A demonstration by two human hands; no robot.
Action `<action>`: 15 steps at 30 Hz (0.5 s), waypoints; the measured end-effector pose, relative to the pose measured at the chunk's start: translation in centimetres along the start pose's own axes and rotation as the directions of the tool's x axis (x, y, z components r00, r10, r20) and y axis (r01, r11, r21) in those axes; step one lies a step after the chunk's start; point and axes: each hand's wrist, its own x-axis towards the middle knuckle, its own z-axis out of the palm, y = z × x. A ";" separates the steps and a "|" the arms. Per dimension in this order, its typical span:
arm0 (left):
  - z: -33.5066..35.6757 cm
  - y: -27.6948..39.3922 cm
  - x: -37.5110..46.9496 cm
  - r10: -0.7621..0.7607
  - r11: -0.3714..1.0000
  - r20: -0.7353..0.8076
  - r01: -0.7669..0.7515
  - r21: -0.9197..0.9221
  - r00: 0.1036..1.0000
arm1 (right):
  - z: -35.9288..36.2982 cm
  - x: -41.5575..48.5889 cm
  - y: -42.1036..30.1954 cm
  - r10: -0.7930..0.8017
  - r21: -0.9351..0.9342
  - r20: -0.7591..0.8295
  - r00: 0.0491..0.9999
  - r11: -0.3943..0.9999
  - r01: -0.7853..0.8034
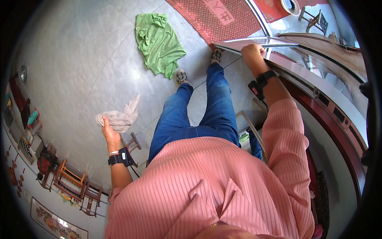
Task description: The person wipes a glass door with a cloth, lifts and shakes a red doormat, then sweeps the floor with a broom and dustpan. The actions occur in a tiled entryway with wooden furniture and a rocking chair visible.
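My left hand (110, 133) holds a bunched pale cloth (125, 118) out to the left, its loose end sticking up. At the upper right, my right hand (252, 53) is closed on the edge of a metal-framed glass door (286, 56), which stands ajar. The fingertips of that hand are partly hidden. A crumpled green cloth garment (158, 44) lies flat on the tiled floor, just beyond my feet. Both wrists bear black straps with small devices.
A red patterned doormat (218, 21) lies at the doorway. Past it are a white basin (291, 6) and a small stool (315, 21). Wooden chairs (70, 179) line the lower-left wall. A framed mirror (252, 128) leans behind my right leg.
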 end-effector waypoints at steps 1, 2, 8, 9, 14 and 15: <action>-0.1 -0.1 0.2 -0.012 1.000 -0.005 0.012 0.008 1.000 | 0.0 -0.1 0.0 -0.009 -0.020 -0.033 0.999 1.000 0.008; -0.2 -0.2 0.3 -0.017 1.000 -0.011 0.017 0.019 1.000 | 0.1 -0.4 0.1 -0.022 -0.038 -0.061 0.998 0.999 0.020; -0.4 -0.4 0.8 -0.040 0.999 -0.044 0.040 -0.014 0.998 | 0.6 -1.4 0.2 -0.029 -0.024 -0.137 0.990 0.999 0.026; -0.2 -0.3 0.8 -0.039 0.999 -0.026 0.039 -0.006 0.999 | 0.8 -1.4 0.2 -0.039 -0.062 -0.137 0.990 0.998 0.030; 1.4 0.9 0.3 -0.035 0.999 -0.081 0.037 0.025 0.996 | 2.0 -1.9 0.1 -0.047 -0.173 -0.235 0.971 0.985 0.005; 1.9 1.3 0.1 -0.032 0.999 -0.049 0.033 0.035 0.998 | 2.2 -2.4 0.1 -0.052 -0.198 -0.276 0.960 0.980 -0.004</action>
